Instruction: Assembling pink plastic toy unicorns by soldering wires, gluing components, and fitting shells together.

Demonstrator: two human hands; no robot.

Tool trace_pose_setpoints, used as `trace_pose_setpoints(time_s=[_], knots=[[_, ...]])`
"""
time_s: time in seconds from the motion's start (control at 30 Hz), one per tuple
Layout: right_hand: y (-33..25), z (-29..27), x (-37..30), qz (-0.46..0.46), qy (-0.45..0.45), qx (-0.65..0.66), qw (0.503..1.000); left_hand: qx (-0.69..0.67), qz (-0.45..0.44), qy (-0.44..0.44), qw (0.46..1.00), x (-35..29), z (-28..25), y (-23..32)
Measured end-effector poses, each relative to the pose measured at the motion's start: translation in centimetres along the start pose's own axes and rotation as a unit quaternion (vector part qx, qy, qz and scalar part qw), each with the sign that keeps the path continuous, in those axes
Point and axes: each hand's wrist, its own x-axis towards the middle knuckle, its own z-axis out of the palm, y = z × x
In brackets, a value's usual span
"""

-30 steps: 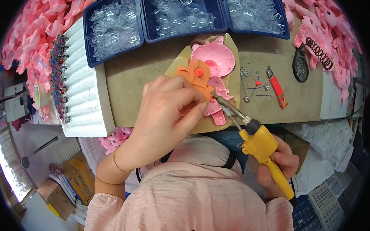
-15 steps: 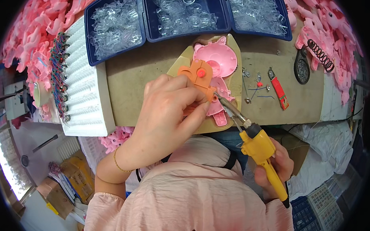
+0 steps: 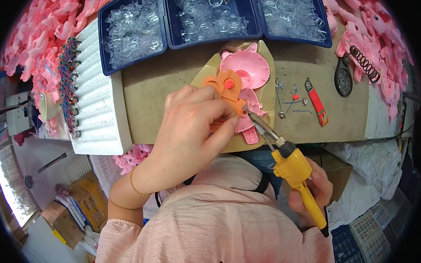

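My left hand is closed, thumb and forefinger pinched at the lower edge of an orange plastic piece with a red button. Anything small between those fingertips is hidden. Under the orange piece lies a pink pig-shaped plastic shell half, set in a tan holder. My right hand grips a yellow soldering gun by its handle. Its metal tip slants up to the left and meets the right edge of the orange piece, close to my left fingertips.
Blue bins of clear plastic parts line the back. A white foam tray with wired parts stands left. Pink shells heap on both sides. To the right lie a red cutter knife, loose wires, black scissors and a coil.
The soldering gun has shifted very slightly to the left, its tip still at the orange piece. My left hand keeps its pinch in the same place.
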Motion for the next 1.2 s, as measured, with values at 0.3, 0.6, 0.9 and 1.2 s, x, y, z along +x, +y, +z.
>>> trace_pose_setpoints(time_s=[0.3, 0.6, 0.9, 1.2], knots=[[0.8, -0.4, -0.4, 0.021, 0.042, 0.077, 0.996, 0.008, -0.009, -0.007, 1.0, 0.8, 0.1, 0.5], [0.1, -4.2, 0.0, 0.139, 0.328, 0.093, 0.93, 0.013, -0.015, 0.005, 1.0, 0.2, -0.1, 0.8], [2.7, -13.9, 6.1, 0.156, 0.362, -0.159, 0.905, 0.024, 0.028, 0.006, 0.999, -0.5, -0.6, 0.1], [2.7, -2.8, 7.5, 0.339, 0.12, 0.105, 0.927, 0.065, 0.053, 0.05, 0.995, -2.4, -0.3, -0.9]])
